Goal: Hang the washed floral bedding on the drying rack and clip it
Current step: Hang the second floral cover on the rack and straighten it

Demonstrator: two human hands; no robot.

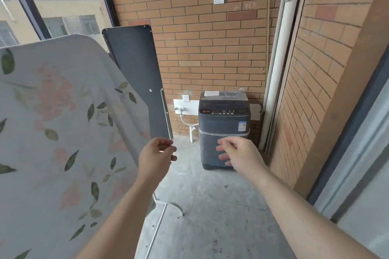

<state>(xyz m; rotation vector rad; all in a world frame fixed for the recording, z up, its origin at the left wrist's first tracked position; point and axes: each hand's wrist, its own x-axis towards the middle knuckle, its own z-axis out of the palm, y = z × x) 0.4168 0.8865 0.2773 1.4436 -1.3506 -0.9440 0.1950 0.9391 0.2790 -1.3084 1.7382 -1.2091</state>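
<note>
My left hand (155, 153) and right hand (237, 153) are empty, fingers loosely curled. The pale bedding printed with pink flowers and green leaves (63, 122) hangs just left of my left fingers. Its long axis seems to run leftward, away from them. I'd pinch the near edge, pull it taut, then clip it.

Home laundry balcony: brick walls (210, 48), washing machine (224, 128).

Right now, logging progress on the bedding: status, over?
Left hand and right hand loosely curled, empty. Floral bedding hangs draped at left, no clip in view. Nothing between hands and bedding.
</note>
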